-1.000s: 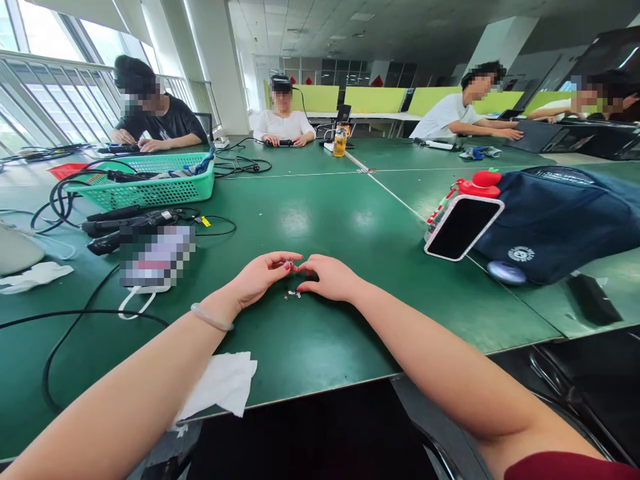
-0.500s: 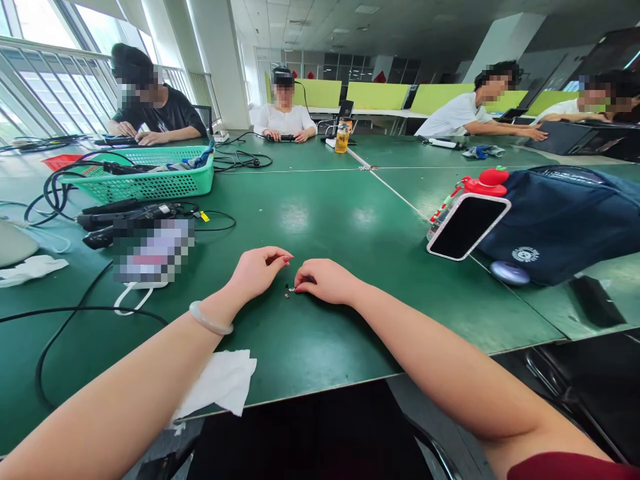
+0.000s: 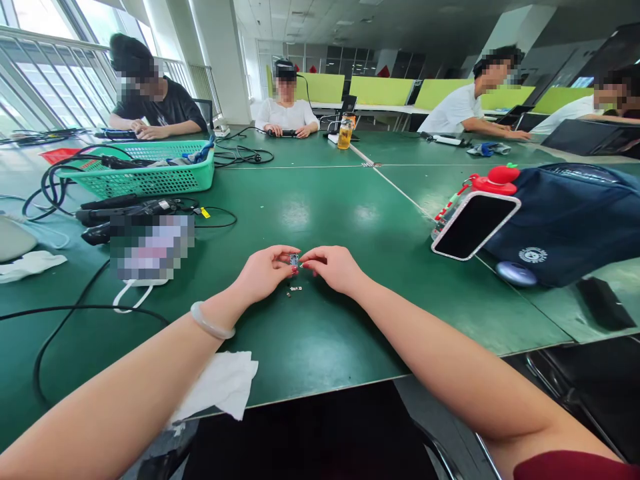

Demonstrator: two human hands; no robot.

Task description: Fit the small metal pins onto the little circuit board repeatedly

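Note:
My left hand [image 3: 267,272] is closed, its thumb and fingers pinching a small grey-blue piece that looks like a circuit board [image 3: 294,259], held upright just above the table. Close on its right, my right hand [image 3: 333,267] is also closed in a pinch, its fingertips almost at the board's edge. Whatever those fingertips hold is too small to make out. Below the hands, a tiny whitish metal part [image 3: 297,288] and a smaller dark bit [image 3: 289,294] lie on the green table [image 3: 340,340].
To the left are a white tissue [image 3: 233,380], a phone-like object [image 3: 155,250], black cables and a green basket [image 3: 145,173]. A phone [image 3: 475,225], a red-capped bottle [image 3: 497,179] and a dark blue bag [image 3: 575,220] stand to the right. Several people sit around the table.
The small circuit board now shows between my left fingertips. My right hand has lifted from the tiny parts on the table and moved up beside the board.

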